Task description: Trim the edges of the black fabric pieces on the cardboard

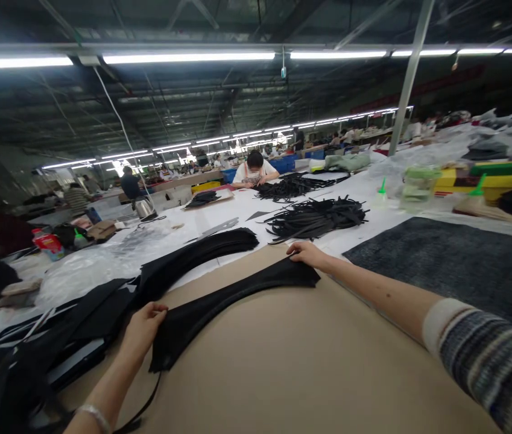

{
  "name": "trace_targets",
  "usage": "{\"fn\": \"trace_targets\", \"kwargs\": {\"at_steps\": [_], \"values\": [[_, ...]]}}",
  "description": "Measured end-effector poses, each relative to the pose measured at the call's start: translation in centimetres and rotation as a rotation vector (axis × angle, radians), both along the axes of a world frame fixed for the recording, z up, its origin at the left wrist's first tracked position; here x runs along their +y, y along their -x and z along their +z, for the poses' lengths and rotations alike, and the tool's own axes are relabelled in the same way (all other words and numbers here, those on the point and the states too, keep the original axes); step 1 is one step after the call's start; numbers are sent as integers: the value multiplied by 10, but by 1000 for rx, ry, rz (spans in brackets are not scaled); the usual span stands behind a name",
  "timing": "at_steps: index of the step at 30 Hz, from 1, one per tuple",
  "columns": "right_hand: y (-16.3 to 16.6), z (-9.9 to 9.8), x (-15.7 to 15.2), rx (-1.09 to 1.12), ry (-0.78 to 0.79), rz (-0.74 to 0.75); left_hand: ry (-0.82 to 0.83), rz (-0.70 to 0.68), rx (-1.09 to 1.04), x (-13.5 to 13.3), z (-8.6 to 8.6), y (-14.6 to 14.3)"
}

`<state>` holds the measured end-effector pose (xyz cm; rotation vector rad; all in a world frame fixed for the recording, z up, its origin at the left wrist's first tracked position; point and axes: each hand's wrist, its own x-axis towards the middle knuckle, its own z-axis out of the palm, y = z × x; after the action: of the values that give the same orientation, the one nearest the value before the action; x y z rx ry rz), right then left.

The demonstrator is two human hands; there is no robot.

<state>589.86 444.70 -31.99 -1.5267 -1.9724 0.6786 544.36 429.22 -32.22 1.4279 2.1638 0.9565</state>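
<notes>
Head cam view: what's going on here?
A person has a curved black fabric piece lying on a tan board. The left hand grips its near end; the right hand touches its far tip. A stack of similar pieces lies just beyond, and another person works on black strips farther up the table.

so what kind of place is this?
Probably a garment or textile factory floor: a long shared worktable, a heap of black strips, a curved black cut piece between the left hand and right hand, and another person working farther down.
</notes>
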Motion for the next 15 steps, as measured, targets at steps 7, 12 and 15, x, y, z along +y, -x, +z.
{"fn": "trace_targets", "kwargs": {"at_steps": [7,12,15], "values": [[10,-18,-1,-363,-160,1,28,-112,487,-1,-22,-36],[10,-27,-20,-498,-206,60,73,-309,620,-7,-42,-62],[13,-28,-30,-538,-237,60,69,-329,672,-8,-45,-58]]}}
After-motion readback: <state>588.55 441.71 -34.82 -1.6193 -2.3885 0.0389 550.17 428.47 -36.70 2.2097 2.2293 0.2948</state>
